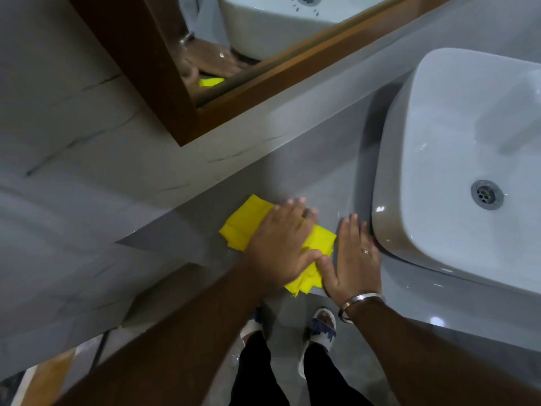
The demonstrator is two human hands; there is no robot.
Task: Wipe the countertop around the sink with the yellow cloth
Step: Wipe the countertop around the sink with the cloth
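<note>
A yellow cloth (pixel 244 225) lies crumpled on the glossy grey countertop (pixel 316 171), left of the white vessel sink (pixel 456 159). My left hand (pixel 281 241) presses flat on top of the cloth, fingers spread, covering its middle. My right hand (pixel 352 257) rests flat on the counter between the cloth and the sink's rounded corner, its thumb touching the cloth's right edge. A ring shows on that hand and a metal bangle on its wrist.
A wood-framed mirror (pixel 187 83) hangs on the marbled wall tiles behind the counter and reflects the hands and cloth. The sink drain (pixel 486 194) sits in the basin. Below the counter edge I see my sandalled feet (pixel 319 329) on the floor.
</note>
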